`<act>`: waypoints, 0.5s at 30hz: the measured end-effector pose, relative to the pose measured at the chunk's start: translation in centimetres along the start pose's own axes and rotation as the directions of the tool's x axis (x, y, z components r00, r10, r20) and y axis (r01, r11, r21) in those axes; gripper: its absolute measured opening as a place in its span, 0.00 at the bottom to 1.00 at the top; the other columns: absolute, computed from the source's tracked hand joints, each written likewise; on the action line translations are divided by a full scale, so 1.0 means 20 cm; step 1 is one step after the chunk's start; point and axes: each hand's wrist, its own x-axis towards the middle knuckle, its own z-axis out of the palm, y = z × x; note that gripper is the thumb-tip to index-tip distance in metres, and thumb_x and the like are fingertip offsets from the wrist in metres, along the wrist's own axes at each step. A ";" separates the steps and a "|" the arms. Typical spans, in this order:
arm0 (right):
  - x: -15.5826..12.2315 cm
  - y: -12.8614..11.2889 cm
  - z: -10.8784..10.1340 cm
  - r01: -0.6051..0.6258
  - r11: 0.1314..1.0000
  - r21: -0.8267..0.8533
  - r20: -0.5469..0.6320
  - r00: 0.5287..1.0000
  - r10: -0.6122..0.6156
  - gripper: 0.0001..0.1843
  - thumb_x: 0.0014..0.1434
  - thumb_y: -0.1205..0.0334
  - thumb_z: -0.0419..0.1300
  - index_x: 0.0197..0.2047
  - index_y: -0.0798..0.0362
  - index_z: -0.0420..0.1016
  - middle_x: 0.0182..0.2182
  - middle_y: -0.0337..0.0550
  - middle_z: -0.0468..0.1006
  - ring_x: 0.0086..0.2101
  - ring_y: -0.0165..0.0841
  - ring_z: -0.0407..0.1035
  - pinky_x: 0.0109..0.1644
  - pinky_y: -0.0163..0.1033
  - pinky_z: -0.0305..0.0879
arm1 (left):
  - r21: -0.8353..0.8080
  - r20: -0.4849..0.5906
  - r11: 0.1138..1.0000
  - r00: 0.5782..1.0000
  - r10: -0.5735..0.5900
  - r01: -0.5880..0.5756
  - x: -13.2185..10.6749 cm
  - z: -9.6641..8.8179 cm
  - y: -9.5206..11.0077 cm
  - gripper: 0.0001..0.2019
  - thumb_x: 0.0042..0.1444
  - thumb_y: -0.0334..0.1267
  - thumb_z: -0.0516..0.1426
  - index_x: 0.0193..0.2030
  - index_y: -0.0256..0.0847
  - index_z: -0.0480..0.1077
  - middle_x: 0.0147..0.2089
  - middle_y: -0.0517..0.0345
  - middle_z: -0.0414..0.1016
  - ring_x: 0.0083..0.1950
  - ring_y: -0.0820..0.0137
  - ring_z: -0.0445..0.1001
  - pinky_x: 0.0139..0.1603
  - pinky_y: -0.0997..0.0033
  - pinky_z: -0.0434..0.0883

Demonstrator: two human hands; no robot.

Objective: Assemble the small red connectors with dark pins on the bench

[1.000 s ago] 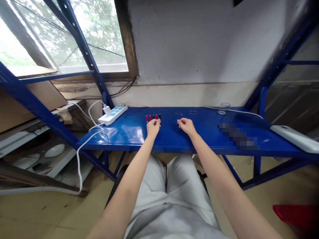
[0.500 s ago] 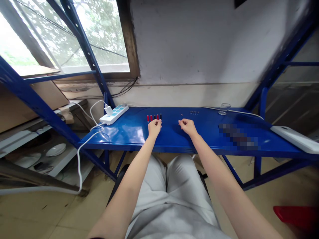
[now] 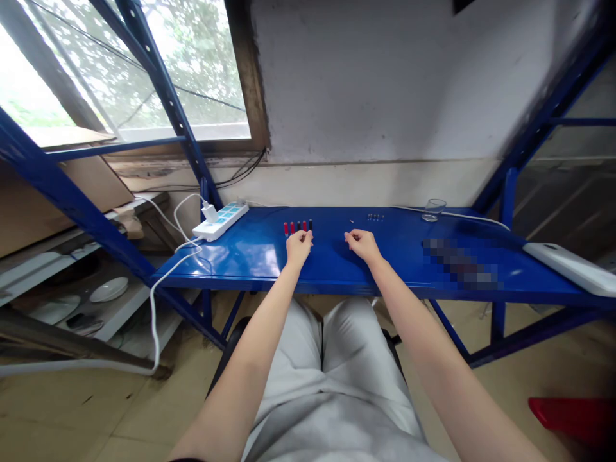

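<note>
My left hand (image 3: 298, 246) rests on the blue metal shelf (image 3: 250, 256) with its fingers curled in, just in front of a short row of small red and black upright pieces (image 3: 297, 226). What the fingers hold, if anything, is hidden. My right hand (image 3: 363, 244) lies a little to the right, its fingers also curled together, near a tiny loose part (image 3: 351, 221). A row of small dark parts (image 3: 375, 217) lies further back.
A white power strip (image 3: 220, 220) with a plugged charger and white cable sits at the shelf's left end. A small clear glass (image 3: 433, 209) stands at the back right, a white flat device (image 3: 568, 267) at the far right. Blue rack posts frame both sides.
Both hands have barely shifted; the view has moved slightly to the left.
</note>
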 end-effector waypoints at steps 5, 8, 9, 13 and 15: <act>0.00 -0.01 0.00 0.007 1.000 -0.003 -0.002 1.000 -0.007 0.20 0.54 0.48 0.50 0.20 0.53 0.68 0.15 0.40 0.68 0.20 0.30 0.62 0.27 0.35 0.55 | 0.011 0.004 1.000 1.000 0.008 -0.008 0.00 0.00 0.00 0.16 0.53 0.48 0.50 0.24 0.39 0.68 0.20 0.60 0.70 0.18 0.77 0.66 0.24 0.76 0.63; 0.00 -0.01 -0.01 0.011 1.000 -0.003 0.001 1.000 -0.011 0.20 0.54 0.48 0.50 0.20 0.53 0.68 0.15 0.41 0.69 0.20 0.31 0.63 0.27 0.35 0.56 | 0.015 0.003 1.000 1.000 0.006 -0.006 0.00 0.00 0.00 0.17 0.53 0.49 0.50 0.24 0.39 0.68 0.20 0.60 0.70 0.18 0.77 0.66 0.24 0.76 0.63; 0.00 -0.01 -0.01 0.012 1.000 -0.002 0.002 1.000 -0.012 0.20 0.54 0.48 0.50 0.20 0.53 0.68 0.15 0.41 0.69 0.20 0.31 0.63 0.27 0.35 0.56 | 0.016 0.002 1.000 1.000 0.004 -0.004 0.00 -0.01 0.00 0.17 0.53 0.49 0.50 0.24 0.39 0.68 0.20 0.60 0.70 0.18 0.77 0.66 0.24 0.76 0.63; 0.00 0.00 0.00 0.015 1.000 -0.004 -0.006 1.000 -0.015 0.20 0.54 0.48 0.50 0.20 0.53 0.68 0.15 0.40 0.68 0.20 0.30 0.63 0.27 0.35 0.56 | 0.018 0.006 1.000 1.000 0.002 -0.002 -0.01 -0.01 0.01 0.16 0.53 0.48 0.50 0.24 0.39 0.68 0.20 0.60 0.70 0.18 0.77 0.66 0.25 0.76 0.63; 0.00 0.00 0.00 0.014 1.000 -0.009 -0.011 1.000 -0.014 0.20 0.54 0.48 0.50 0.20 0.53 0.68 0.15 0.40 0.68 0.20 0.30 0.62 0.27 0.35 0.56 | 0.019 0.005 1.000 1.000 0.001 -0.001 -0.01 -0.01 0.01 0.16 0.53 0.48 0.50 0.24 0.39 0.68 0.20 0.60 0.70 0.18 0.77 0.66 0.25 0.76 0.64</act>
